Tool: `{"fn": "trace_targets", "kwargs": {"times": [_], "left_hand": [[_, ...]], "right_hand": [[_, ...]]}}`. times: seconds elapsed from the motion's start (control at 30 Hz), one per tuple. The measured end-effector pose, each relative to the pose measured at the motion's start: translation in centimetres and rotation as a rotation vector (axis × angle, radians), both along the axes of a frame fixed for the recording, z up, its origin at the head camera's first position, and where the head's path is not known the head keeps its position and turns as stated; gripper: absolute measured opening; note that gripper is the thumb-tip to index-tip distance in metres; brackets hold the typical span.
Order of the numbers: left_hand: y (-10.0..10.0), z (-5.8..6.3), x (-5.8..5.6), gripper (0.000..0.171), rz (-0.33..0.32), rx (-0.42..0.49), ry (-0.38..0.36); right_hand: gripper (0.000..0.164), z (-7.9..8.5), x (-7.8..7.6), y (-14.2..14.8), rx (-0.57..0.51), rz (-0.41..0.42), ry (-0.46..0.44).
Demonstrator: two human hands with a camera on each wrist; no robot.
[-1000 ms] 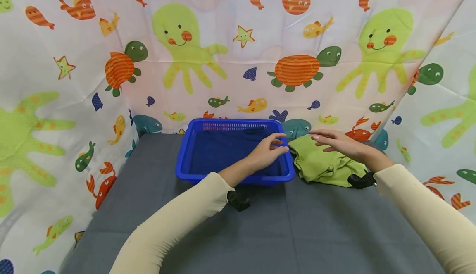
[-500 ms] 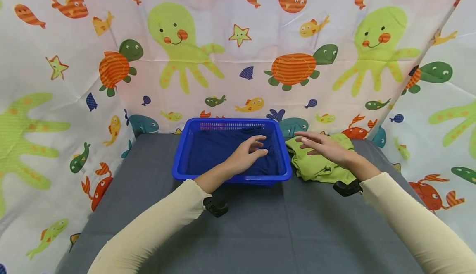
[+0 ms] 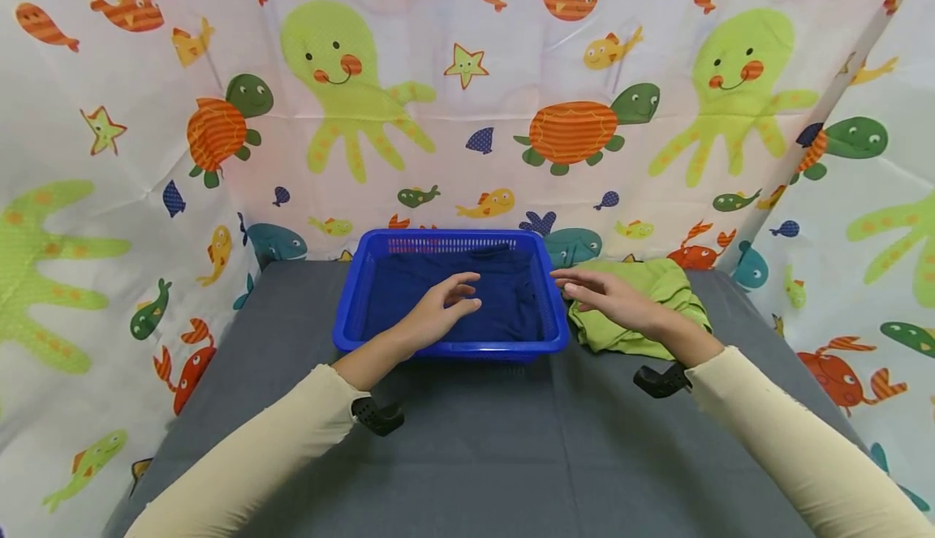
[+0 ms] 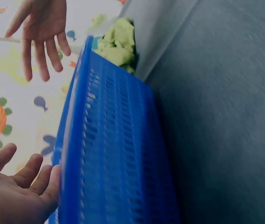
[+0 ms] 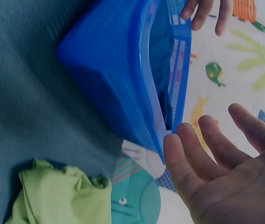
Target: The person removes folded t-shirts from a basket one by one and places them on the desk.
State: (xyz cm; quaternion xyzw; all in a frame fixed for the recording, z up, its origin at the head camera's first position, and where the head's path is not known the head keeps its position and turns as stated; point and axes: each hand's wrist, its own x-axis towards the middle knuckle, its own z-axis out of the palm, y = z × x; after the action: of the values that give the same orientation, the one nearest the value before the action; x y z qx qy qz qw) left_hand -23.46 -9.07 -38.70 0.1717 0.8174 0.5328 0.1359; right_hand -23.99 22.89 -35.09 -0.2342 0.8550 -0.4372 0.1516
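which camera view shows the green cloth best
The head view: it shows the green cloth most fully, beside the blue basket, though the right hand blocks part of it. The left wrist view shows only a small patch beyond the basket; the right wrist view shows it cut off by the bottom edge.

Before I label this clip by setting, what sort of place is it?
Probably a makeshift indoor work booth: curtains printed with sea creatures line three sides of a grey-covered surface, which bears a blue basket and crumpled green cloth.
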Motion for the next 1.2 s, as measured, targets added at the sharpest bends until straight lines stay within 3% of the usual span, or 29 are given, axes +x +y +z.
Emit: {"fn": "trace_targets", "kwargs": {"times": [0.3, 0.5, 0.8, 1.07, 1.2], "left_hand": [[-3.1, -0.7, 0.4, 0.053, 0.043, -0.058, -0.006], [-4.8, -0.2, -0.1, 0.055, 0.061, -0.085, -0.016], [-7.4, 0.4, -0.9, 0.070, 0.066, -0.200, -0.145], [-8.3, 0.8, -1.5, 0.076, 0.078, -0.186, -0.224], [-8.6, 0.4, -1.8, 0.080, 0.098, -0.194, -0.247]], "right_hand": [[0.052, -1.0, 0.8, -2.0, 0.022, 0.029, -0.010], [0.053, -1.1, 1.0, -3.3, 0.025, 0.032, -0.005], [0.063, -0.6, 0.7, -5.2, -0.001, -0.023, -0.167], [0.066, -1.0, -0.2, -6.4, -0.044, -0.057, -0.280], [0.068, -1.1, -0.6, -7.2, -0.024, -0.119, -0.304]]}}
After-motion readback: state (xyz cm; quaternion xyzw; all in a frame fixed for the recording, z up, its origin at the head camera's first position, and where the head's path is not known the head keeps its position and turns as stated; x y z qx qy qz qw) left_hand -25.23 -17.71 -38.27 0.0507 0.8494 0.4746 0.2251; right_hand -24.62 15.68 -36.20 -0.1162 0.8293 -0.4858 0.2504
